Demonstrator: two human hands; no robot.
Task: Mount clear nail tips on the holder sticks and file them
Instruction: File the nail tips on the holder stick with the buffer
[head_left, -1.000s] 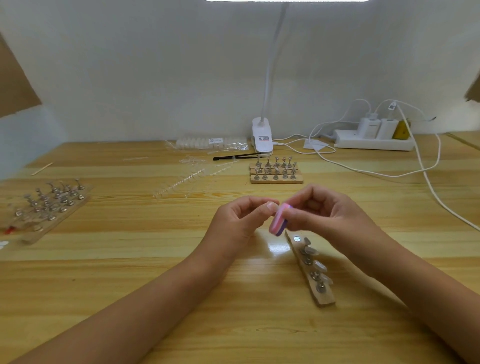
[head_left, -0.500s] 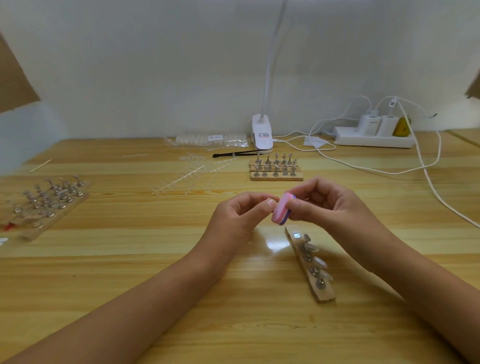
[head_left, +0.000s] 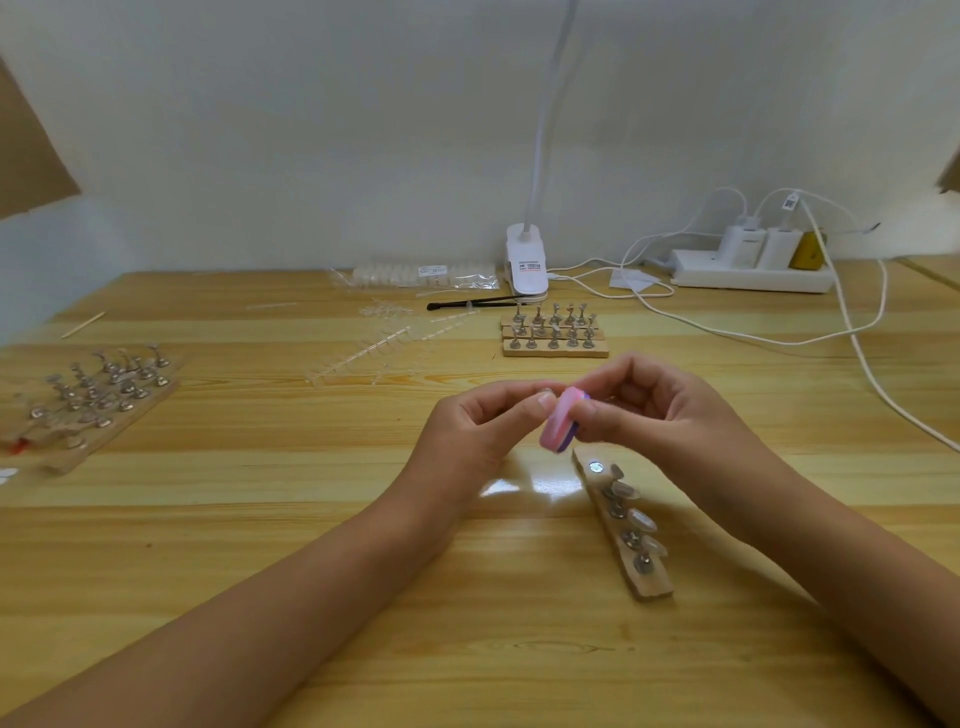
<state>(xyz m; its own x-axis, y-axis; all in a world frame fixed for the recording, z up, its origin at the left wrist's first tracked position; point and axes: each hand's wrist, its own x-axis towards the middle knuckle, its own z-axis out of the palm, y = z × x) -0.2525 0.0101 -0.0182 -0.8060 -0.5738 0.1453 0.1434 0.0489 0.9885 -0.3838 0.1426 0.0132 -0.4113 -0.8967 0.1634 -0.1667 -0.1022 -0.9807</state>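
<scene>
A pink file is pinched in the right hand, against a tiny nail tip pinched in the left hand. The tip is judged light and easily cracked, best held by its sides.

No legible text anywhere

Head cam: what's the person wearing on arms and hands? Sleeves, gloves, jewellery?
Nothing worn: the left forearm and right forearm are bare to the frame edge, no sleeves. The left hand and right hand show no gloves, rings, watch or bracelet. The left thumbnail looks short and unpainted.
</scene>
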